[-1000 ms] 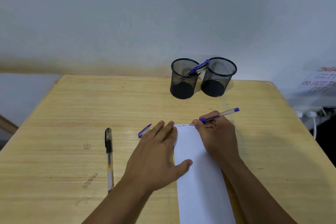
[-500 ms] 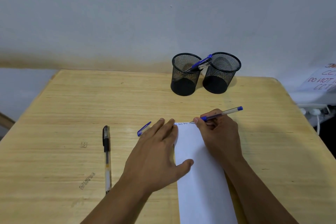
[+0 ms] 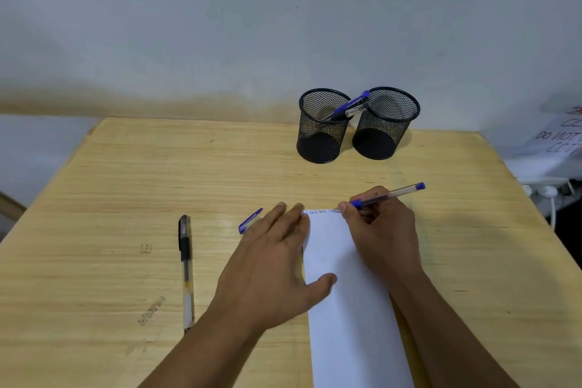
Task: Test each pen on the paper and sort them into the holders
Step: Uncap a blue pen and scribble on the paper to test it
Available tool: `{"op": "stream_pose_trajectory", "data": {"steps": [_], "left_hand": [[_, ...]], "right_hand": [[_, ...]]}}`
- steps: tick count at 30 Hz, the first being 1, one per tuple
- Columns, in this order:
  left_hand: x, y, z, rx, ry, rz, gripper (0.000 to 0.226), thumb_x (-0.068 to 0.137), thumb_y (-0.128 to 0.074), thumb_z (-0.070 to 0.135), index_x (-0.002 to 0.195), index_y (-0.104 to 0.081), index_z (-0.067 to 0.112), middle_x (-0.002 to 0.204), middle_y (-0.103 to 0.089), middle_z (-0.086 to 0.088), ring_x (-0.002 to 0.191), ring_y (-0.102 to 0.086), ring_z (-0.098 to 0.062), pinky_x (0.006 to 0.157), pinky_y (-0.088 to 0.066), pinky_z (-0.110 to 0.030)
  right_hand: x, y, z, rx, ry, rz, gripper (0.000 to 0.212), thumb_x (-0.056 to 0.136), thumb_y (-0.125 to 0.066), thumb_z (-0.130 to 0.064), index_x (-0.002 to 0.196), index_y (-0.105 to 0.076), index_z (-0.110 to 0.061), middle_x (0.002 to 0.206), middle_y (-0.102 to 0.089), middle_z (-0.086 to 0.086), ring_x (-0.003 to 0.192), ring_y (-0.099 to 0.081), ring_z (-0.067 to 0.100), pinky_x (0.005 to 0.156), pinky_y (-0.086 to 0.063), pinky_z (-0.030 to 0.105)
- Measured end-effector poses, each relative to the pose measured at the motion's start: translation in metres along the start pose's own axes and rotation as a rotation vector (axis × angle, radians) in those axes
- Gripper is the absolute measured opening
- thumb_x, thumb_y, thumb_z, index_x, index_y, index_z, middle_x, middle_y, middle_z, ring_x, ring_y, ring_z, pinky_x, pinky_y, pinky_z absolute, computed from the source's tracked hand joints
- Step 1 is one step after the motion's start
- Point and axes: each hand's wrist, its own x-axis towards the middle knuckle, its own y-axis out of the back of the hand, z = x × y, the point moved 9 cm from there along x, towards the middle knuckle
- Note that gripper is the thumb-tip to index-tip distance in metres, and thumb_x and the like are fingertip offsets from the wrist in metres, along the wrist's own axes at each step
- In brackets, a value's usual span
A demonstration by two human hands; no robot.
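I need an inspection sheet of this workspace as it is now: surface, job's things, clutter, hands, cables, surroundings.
Surface: wooden table, small marks at left.
Job's things: paper with writing along top edge; two mesh holders, left holder with pens, right holder looks empty; black pen lying left; blue cap by the left fingers.
Clutter: nothing seen.
Hands: left hand flat, steadying paper; right hand writing with blue pen.
Cables: white cable, far right.
Surroundings: pale wall; handwritten notice at right.

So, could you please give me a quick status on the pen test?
Right hand shut on blue pen, tip at paper top edge. Left hand flat, pinning paper. Black pen on table, untested. Nothing in the way.
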Motion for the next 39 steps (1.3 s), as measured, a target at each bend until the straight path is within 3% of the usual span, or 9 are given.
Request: {"op": "stream_pose_trajectory", "data": {"steps": [16,39], "left_hand": [[0.0012,-0.0021,-0.0008,0.000,0.007,-0.025,0.094,0.075,-0.042,0.078,0.152,-0.029,0.026,0.164,-0.016,0.013,0.151,0.000,-0.008,0.121,-0.019,-0.036],[0.0021,-0.0019,-0.0007,-0.001,0.005,-0.013,0.093,0.074,-0.043,0.077,0.152,-0.030,0.027,0.163,-0.015,0.014,0.151,-0.001,-0.007,0.121,-0.018,-0.033]], "right_hand": [[0.0002,0.0027,-0.0029,-0.001,0.011,0.034,0.012,0.087,-0.071,-0.026,0.085,-0.062,-0.019,0.064,-0.056,-0.018,0.061,-0.057,0.003,0.062,-0.035,0.006],[-0.0014,0.0026,0.0006,0.018,-0.012,0.045,0.012,0.088,-0.070,-0.025,0.086,-0.061,-0.018,0.064,-0.057,-0.018,0.060,-0.058,0.003,0.060,-0.036,0.006]]}}
